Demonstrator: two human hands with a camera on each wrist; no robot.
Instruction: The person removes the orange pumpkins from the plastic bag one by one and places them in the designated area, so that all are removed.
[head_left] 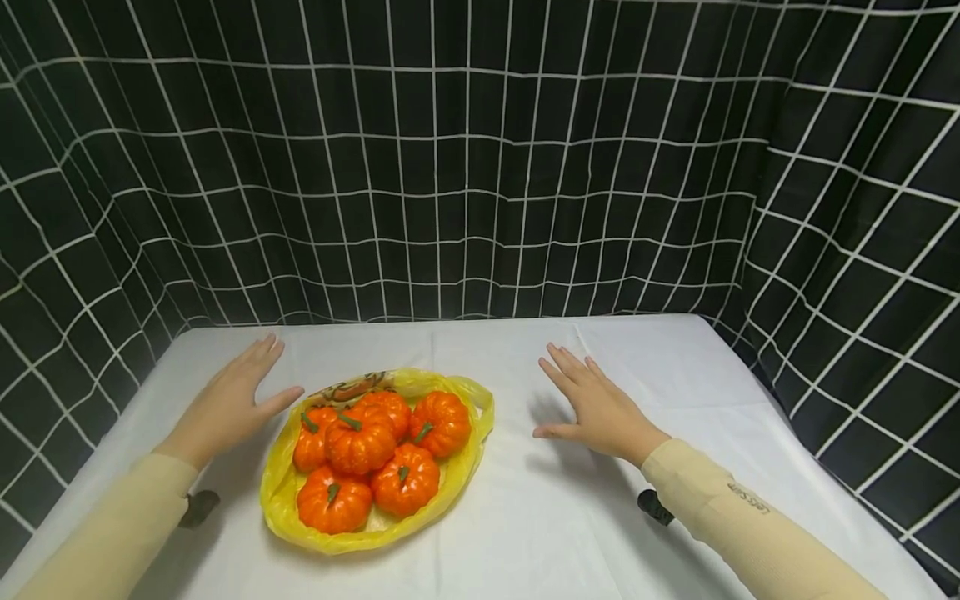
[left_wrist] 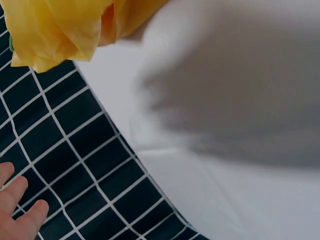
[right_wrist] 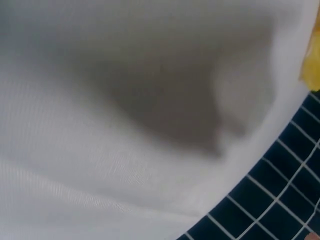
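Several small orange pumpkins point(head_left: 362, 442) with green stems sit heaped in a yellow plastic bag point(head_left: 321, 540), its mouth spread wide around them. My left hand point(head_left: 228, 408) hovers just left of the bag, fingers extended and thumb pointing toward its rim; nothing is in it. In the left wrist view, its fingertips point(left_wrist: 27, 215) show at the lower left, and part of the yellow bag point(left_wrist: 55, 30) at the top. To the right of the bag, apart from it, my right hand point(head_left: 600, 408) is held over the table with fingers spread, holding nothing.
A white cloth covers the table point(head_left: 495, 533), and both hands cast shadows on it. Black curtains point(head_left: 465, 167) with a white grid surround the table at the back and sides. A dark device point(head_left: 655, 507) is at the right wrist, another point(head_left: 199, 508) at the left.
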